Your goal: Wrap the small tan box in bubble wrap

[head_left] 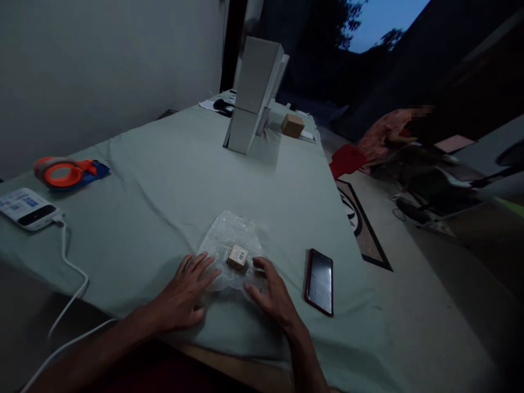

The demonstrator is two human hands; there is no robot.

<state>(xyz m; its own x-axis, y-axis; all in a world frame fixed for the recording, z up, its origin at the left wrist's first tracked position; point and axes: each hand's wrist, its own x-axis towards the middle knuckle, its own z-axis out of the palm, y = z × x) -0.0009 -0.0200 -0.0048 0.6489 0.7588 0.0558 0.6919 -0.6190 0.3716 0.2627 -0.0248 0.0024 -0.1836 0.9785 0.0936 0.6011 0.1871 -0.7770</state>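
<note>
A small brown box (238, 256) with a barcode label rests on a sheet of clear bubble wrap (223, 232) near the table's front edge. To the left of the box, my left hand (186, 292) lies with its fingers spread, the fingertips at the wrap's left edge. My right hand (271, 292) is curved beside the box on the right, thumb and fingers apart, at the wrap's right edge. Neither hand holds anything. Farther right lies a phone (320, 282) in a dark red case.
An orange tape dispenser (63, 173) and a white device (28, 208) with a cable (67, 256) sit on the left. Tall white boxes (256, 82) stand farther back, near a brown carton (292, 125). Another person (385, 134) is bent over at the right.
</note>
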